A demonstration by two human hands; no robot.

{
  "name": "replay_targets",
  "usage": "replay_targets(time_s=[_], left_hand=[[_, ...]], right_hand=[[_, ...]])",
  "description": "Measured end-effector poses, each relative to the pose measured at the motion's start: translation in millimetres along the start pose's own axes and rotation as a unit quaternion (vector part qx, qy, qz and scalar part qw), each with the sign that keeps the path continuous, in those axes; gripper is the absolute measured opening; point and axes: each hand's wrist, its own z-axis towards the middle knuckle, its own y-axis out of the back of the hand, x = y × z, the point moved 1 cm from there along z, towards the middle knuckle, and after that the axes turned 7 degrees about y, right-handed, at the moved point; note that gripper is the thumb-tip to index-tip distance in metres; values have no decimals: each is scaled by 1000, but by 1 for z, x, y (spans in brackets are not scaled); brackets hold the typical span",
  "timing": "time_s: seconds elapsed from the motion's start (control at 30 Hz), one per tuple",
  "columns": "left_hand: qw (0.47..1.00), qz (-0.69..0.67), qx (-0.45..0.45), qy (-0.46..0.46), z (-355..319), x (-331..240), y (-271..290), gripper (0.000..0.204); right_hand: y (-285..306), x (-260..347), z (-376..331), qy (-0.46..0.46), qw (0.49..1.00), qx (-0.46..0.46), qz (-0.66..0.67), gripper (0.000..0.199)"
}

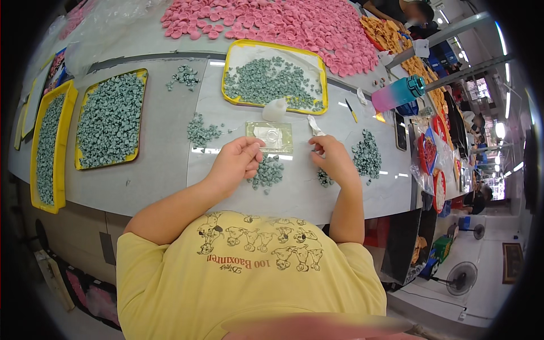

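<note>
My left hand (238, 161) is at the left edge of a small clear, greenish block (284, 146) with a round whitish middle. Its fingers are pressed together; whatever they pinch is too small to make out. On the block's other side my right hand (335, 161) is loosely curled, thumb and fingertips apart, and I see nothing between them. A crumpled white tissue (315, 126) lies just beyond it. Behind the block stands a small whitish, translucent bottle (275, 110). Small grey-green pieces (268, 171) lie between my hands, and another pile (367, 154) sits right of my right hand.
A yellow-rimmed tray (324, 85) of green pieces stands ahead, with two more trays (141, 107) at left. Pink cup-shaped pieces (272, 22) cover the far table. At right are a yellow knife (354, 115), a teal-and-pink bottle (396, 93) and a phone (400, 133).
</note>
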Motion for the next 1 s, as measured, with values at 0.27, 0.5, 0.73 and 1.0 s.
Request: replay_targets(time_s=[0.27, 0.5, 0.73, 1.0], left_hand=[[994, 91, 40, 35, -5, 8, -2, 20], [992, 128, 15, 11, -6, 6, 11, 20], [999, 47, 6, 3, -8, 4, 13, 21], [999, 44, -1, -20, -5, 5, 17, 15]], right_hand=[[-29, 61, 3, 98, 988, -42, 108, 18], [-45, 72, 3, 310, 942, -125, 26, 20], [-46, 62, 14, 336, 921, -170, -99, 26], [-53, 55, 19, 370, 894, -168, -190, 25]])
